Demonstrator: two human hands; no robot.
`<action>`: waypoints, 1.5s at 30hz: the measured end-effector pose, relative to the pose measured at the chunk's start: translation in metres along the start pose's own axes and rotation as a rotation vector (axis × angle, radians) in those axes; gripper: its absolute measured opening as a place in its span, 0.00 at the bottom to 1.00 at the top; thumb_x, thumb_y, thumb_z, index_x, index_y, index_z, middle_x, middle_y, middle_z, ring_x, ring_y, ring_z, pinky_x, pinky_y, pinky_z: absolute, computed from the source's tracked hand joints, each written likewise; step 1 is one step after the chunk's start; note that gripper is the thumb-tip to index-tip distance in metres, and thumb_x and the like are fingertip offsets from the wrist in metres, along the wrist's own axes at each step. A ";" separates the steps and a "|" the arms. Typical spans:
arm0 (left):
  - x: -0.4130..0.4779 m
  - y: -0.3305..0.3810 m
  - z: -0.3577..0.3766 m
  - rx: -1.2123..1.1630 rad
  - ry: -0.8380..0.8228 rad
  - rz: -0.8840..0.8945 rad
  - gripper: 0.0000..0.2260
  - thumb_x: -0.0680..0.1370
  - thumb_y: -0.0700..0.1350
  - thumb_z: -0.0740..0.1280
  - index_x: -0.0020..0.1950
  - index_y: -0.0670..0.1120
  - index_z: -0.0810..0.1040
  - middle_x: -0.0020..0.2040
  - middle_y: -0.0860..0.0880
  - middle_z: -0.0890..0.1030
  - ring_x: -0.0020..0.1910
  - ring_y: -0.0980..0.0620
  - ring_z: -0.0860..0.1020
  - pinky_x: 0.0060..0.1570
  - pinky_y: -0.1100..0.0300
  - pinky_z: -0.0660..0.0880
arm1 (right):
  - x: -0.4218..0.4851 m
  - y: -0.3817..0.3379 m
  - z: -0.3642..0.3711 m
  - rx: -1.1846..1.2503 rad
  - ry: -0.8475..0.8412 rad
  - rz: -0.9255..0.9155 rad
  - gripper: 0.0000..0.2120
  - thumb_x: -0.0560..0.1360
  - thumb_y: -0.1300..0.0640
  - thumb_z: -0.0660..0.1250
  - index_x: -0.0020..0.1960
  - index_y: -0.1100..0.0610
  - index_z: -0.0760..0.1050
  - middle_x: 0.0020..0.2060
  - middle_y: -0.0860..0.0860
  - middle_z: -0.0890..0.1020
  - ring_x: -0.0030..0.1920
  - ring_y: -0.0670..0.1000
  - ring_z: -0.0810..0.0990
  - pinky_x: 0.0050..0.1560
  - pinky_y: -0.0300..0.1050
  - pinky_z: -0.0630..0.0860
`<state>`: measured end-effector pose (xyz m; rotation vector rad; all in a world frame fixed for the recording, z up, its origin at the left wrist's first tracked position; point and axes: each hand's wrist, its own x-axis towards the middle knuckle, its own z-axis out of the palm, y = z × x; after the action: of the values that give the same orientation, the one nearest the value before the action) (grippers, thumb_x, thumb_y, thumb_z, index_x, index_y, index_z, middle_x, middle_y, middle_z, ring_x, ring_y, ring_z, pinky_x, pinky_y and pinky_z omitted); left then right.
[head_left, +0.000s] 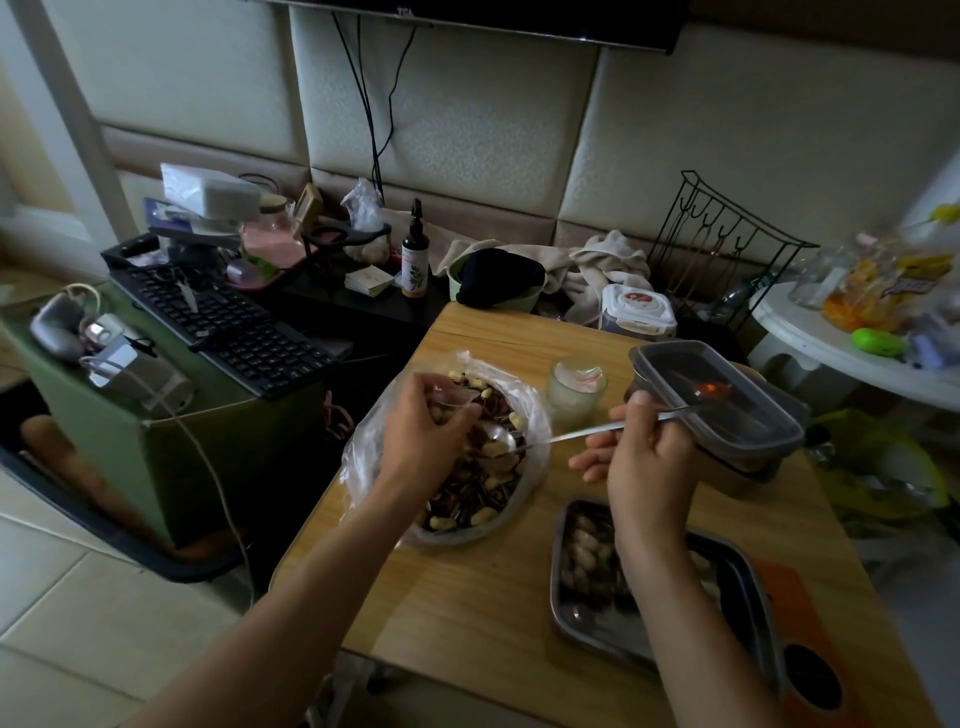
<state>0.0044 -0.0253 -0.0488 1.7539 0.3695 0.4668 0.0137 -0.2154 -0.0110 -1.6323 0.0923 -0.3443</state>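
two containers, bag-lined bowl and steel tray, hold peanuts.

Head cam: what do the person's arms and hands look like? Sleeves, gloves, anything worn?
Both arms are uncovered. The left forearm and right forearm show no sleeve up to the frame edge. The left hand and right hand wear no gloves, and no watch, bracelet or ring shows. No markings are visible. The light is dim, so fine detail may be missed.
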 end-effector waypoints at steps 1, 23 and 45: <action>-0.001 0.001 0.000 -0.005 -0.013 0.016 0.13 0.78 0.47 0.74 0.57 0.53 0.74 0.53 0.54 0.81 0.49 0.54 0.82 0.43 0.57 0.81 | 0.001 0.003 0.001 -0.002 -0.023 0.056 0.18 0.87 0.49 0.56 0.49 0.60 0.75 0.30 0.56 0.82 0.28 0.58 0.84 0.27 0.45 0.76; -0.012 0.005 -0.006 0.108 -0.299 0.285 0.30 0.74 0.42 0.77 0.70 0.47 0.64 0.49 0.50 0.77 0.47 0.59 0.78 0.49 0.67 0.77 | -0.011 0.001 0.023 -0.409 -0.596 -0.301 0.04 0.82 0.53 0.68 0.55 0.45 0.79 0.48 0.43 0.80 0.38 0.43 0.81 0.36 0.37 0.79; -0.014 0.024 -0.025 -0.222 -0.584 -0.047 0.13 0.79 0.45 0.72 0.62 0.46 0.78 0.52 0.46 0.85 0.49 0.52 0.85 0.47 0.61 0.81 | -0.003 0.003 0.030 -0.311 -0.464 -0.379 0.07 0.81 0.62 0.69 0.54 0.53 0.84 0.45 0.44 0.85 0.37 0.40 0.83 0.33 0.30 0.75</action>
<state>-0.0205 -0.0160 -0.0224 1.5752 -0.0563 -0.0494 0.0194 -0.1862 -0.0156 -2.0005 -0.5443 -0.2361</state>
